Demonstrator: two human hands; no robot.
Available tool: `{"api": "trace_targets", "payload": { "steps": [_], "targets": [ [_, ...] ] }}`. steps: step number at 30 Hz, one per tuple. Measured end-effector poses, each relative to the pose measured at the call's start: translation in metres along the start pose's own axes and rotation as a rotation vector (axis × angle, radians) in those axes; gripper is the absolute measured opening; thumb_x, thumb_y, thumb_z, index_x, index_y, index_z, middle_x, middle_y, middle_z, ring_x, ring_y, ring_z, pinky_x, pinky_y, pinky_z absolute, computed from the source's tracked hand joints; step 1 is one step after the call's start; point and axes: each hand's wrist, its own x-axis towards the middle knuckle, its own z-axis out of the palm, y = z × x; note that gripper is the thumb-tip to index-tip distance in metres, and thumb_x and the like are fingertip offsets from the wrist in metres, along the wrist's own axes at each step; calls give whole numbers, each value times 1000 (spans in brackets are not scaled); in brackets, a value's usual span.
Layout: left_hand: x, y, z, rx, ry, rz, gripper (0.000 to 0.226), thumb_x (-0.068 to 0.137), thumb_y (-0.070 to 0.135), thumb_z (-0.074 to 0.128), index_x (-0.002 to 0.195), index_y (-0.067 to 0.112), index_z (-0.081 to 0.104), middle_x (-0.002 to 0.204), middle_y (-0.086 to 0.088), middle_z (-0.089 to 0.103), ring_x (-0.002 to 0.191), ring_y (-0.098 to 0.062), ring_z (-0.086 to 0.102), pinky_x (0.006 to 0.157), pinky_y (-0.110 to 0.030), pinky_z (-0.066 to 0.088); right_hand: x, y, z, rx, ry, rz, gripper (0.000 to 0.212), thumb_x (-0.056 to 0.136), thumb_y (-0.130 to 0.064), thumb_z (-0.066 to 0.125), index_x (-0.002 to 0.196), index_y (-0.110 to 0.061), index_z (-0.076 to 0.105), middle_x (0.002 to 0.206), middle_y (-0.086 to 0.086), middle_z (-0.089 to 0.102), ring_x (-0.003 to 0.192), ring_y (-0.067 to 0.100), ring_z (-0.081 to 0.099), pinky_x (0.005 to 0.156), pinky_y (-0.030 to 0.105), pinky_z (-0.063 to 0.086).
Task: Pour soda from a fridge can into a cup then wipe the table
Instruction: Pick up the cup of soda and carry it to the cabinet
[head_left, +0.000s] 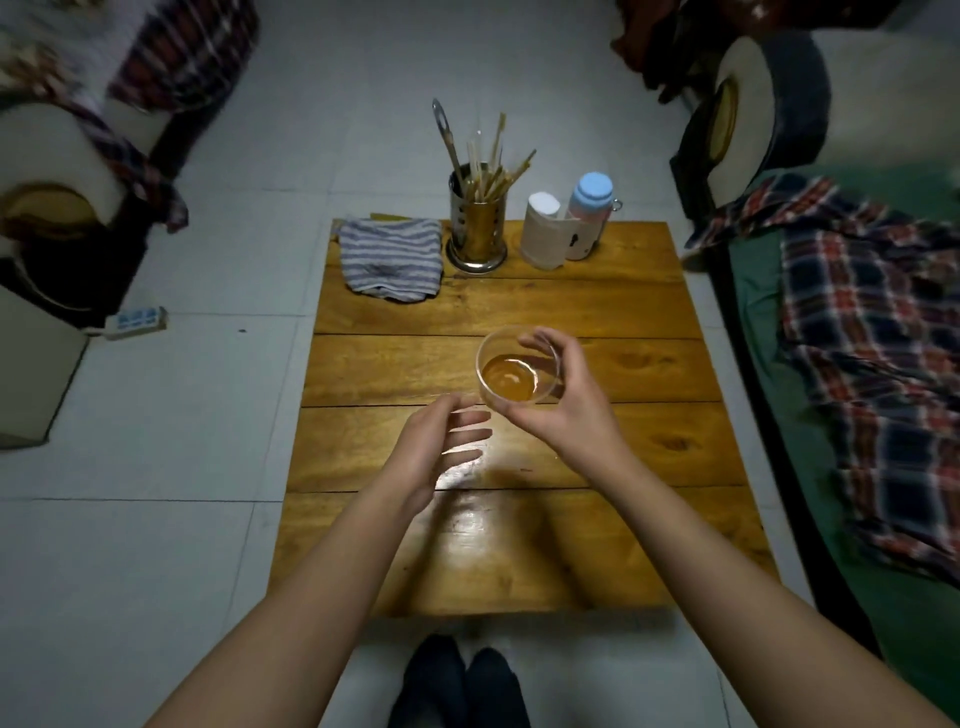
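a: on the far left of the low wooden plank desk (519, 545), what lies there?

b: a grey-and-white striped cloth (390, 265), crumpled at the back left corner. just beside it stands a perforated metal holder (477, 228) full of chopsticks and utensils, then a white wrapped roll (543, 234) touching a bottle with a pale blue cap (589, 218).

a: and nearer, the left hand (431, 452)?

b: it hovers over the desk's middle planks, fingers (467, 436) straight and spread, holding nothing, pointing toward the cup.

a: where is the cup?

b: the clear round plastic cup (511, 369) is near the desk's centre, with amber liquid in its bottom. whether it rests on the wood or is lifted, i cannot tell.

a: the right hand (566, 405)?

b: it grips the cup's right side, fingers curled over the far rim, thumb on the near wall.

a: further right?

b: a plaid blanket (872, 353) on a green mattress (753, 291).
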Motion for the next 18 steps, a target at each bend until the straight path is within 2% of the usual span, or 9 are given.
{"api": "trace_targets", "payload": {
  "steps": [4, 8, 13, 18],
  "targets": [
    [-37, 9, -14, -223, -40, -31, 40, 98, 33, 31, 116, 9, 57, 109, -13, 66, 91, -23, 67, 72, -34, 56, -17, -35, 4, 29, -83, -32, 75, 67, -16, 81, 128, -21, 37, 120, -15, 49, 111, -1, 49, 91, 18, 44],
    [-73, 13, -34, -373, -34, -20, 44, 98, 36, 31, 124, 7, 51, 106, -14, 65, 93, -28, 65, 77, -39, 54, -31, -64, 19, 32, -157, -85, 74, 68, -15, 80, 128, -19, 38, 121, -12, 50, 112, 1, 50, 92, 21, 46],
    [-114, 6, -74, -438, 38, 30, 46, 98, 39, 31, 124, 8, 54, 112, -16, 65, 102, -31, 64, 85, -42, 52, -47, -94, 49, 11, -252, -146, 78, 66, -18, 81, 131, -18, 37, 127, -7, 52, 115, 3, 49, 96, 24, 44],
    [-155, -7, -119, -483, 100, 74, 44, 98, 39, 30, 117, 9, 57, 110, -15, 65, 100, -30, 64, 84, -41, 51, -67, -122, 92, -4, -352, -196, 77, 67, -19, 81, 130, -19, 37, 130, -6, 52, 116, 3, 50, 94, 18, 44]
  ]
}}
